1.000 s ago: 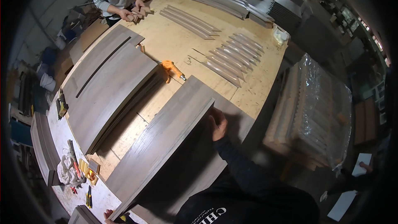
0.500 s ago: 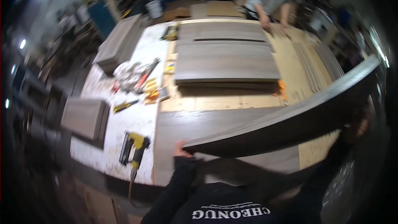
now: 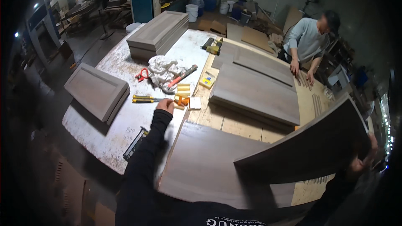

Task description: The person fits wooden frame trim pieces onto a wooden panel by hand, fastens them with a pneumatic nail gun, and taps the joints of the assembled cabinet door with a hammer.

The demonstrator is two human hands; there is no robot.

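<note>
My right hand (image 3: 365,152) grips the right end of a dark wood panel (image 3: 310,146). The panel is tilted up, its left corner down at the flat grey-brown board (image 3: 209,150) lying before me. My left hand (image 3: 165,105) reaches over the table with fingers bent together, beside an orange piece (image 3: 181,101) and small yellow blocks (image 3: 183,90). Whatever its fingertips pinch, if anything, is too small to tell. Yellow-and-black handled tools (image 3: 144,99) lie just left of that hand. My left sleeve partly covers a nail gun (image 3: 136,144).
Stacked panels (image 3: 255,88) lie beyond the flat board. Framed door panels (image 3: 96,86) and a taller stack (image 3: 159,33) stand at left. A hammer (image 3: 182,77) rests by a white rag (image 3: 163,68). Across the table a co-worker (image 3: 307,37) handles thin strips (image 3: 303,79).
My left hand has let go of the panel's left end and moved up and left to the small items. That panel end has come down onto the flat board. The view has turned left.
</note>
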